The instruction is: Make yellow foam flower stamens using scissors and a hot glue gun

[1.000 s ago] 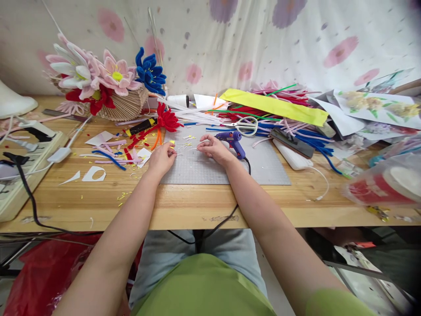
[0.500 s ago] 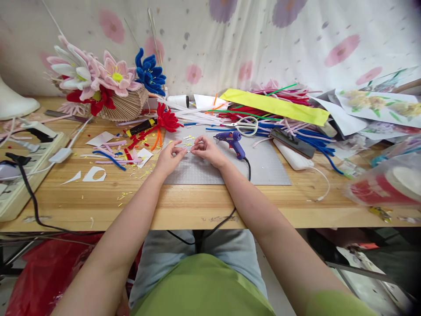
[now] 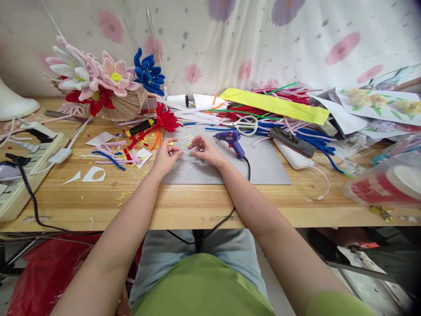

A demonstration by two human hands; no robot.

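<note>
Wooden table point(image 3: 197, 206) carries a grey mat point(image 3: 263, 171); over it, a thin pale strand point(image 3: 186, 152) lies between left hand point(image 3: 167, 157) and right hand point(image 3: 207, 151), both narrowly curled, whether gripping I cannot tell; such fine handling, I judge, next calls for steady touch.

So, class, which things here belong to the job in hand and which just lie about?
Job, likely: thin pale strand by the left hand; mat; perhaps glue gun, near the right hand.
Lying about, it seems: cup, paper scraps, red bag.
</note>
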